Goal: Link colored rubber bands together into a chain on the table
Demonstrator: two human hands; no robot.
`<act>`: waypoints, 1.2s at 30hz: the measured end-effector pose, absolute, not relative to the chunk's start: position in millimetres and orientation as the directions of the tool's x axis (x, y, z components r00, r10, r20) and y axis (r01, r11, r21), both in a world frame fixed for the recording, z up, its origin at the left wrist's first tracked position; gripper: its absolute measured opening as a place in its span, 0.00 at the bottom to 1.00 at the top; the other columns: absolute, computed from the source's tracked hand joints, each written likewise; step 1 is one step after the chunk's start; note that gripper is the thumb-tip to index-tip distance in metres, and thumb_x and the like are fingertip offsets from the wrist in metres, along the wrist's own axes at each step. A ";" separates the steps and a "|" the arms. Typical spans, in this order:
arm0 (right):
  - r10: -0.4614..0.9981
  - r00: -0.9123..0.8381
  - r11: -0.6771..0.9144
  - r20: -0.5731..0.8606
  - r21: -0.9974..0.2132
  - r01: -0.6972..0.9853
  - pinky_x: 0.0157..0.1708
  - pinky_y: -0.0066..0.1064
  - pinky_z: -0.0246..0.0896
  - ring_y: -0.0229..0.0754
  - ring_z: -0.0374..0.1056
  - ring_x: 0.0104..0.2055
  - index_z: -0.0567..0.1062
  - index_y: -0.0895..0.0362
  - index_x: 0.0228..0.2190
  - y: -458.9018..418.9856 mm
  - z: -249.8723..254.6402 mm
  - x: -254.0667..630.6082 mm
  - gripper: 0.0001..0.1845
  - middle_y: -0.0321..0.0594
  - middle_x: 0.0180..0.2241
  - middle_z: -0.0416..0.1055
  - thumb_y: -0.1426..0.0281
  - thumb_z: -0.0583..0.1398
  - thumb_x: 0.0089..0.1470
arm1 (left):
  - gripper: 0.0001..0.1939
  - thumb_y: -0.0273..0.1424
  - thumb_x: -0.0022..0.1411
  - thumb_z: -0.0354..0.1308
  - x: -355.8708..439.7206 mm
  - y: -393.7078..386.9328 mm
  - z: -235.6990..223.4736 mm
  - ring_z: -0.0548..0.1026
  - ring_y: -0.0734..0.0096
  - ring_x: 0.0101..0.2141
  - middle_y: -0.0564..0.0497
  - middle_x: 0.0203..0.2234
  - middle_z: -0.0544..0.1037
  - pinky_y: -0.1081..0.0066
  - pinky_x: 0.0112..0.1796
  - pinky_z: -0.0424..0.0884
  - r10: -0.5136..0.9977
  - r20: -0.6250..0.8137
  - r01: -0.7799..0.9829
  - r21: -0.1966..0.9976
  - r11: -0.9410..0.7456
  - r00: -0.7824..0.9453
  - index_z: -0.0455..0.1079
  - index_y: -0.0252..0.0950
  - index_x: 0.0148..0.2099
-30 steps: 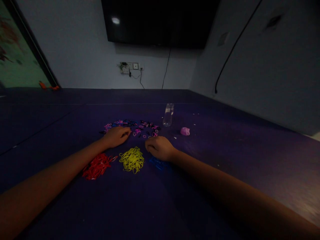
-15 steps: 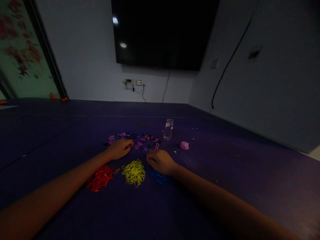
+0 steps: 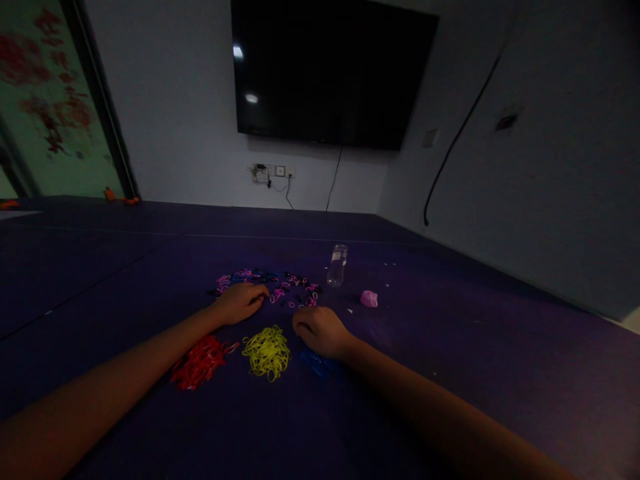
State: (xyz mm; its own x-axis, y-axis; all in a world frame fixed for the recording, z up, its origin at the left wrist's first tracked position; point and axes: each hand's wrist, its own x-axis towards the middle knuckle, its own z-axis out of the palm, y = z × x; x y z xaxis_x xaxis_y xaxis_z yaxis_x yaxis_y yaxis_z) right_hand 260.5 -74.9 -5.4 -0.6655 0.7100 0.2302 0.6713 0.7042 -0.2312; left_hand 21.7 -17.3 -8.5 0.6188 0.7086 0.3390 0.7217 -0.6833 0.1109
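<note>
Compared with a second ago, the view has tipped upward, so everything sits lower and more of the dark screen (image 3: 330, 67) shows; against the piles, the left hand (image 3: 241, 303) has edged its fingertips slightly nearer the scattered bands, while the right hand (image 3: 323, 331) has hardly shifted.

Take the pile of yellow bands (image 3: 266, 353) as the clock's centre, 12 pointing away from the person. The left hand lies at 11 o'clock, fingers bent, the tips just beside a scatter of pink, blue and black bands (image 3: 279, 292) at 12. The right hand is at 2 o'clock, loosely curled, near the scatter's closer edge. Whether either hand pinches a band, I cannot tell.

A pile of red bands (image 3: 200, 362) lies at 9 o'clock, near the left forearm, and blue bands (image 3: 316, 363) at 3, partly hidden by the right hand and wrist. A clear bottle (image 3: 337, 270) with a whitish label stands between 1 and 2 o'clock, beyond the right hand; a small pink object (image 3: 369, 299) rests at 2, farther out. All lie on a purple surface (image 3: 260, 427).
</note>
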 end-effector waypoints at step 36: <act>0.699 -0.676 0.715 0.235 -0.195 0.671 0.31 0.26 0.50 0.36 0.65 0.31 0.72 0.57 0.26 -76.5 -4.0 260.5 0.10 0.37 0.29 0.72 0.74 0.52 0.55 | 0.17 0.28 0.60 0.47 21.2 -16.6 -9.5 0.76 0.67 0.39 0.49 0.39 0.80 0.68 0.42 0.69 0.698 0.348 0.725 0.071 -0.685 0.625 0.74 0.39 0.47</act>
State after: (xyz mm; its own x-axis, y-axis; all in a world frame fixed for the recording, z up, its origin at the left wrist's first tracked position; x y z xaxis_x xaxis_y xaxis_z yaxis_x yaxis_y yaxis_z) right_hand 260.5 -76.5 -4.0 -0.6761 0.6985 0.2345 0.6714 0.7151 -0.1946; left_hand 21.2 -16.6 -9.5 0.6255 0.6981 0.3484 0.7250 -0.6851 0.0712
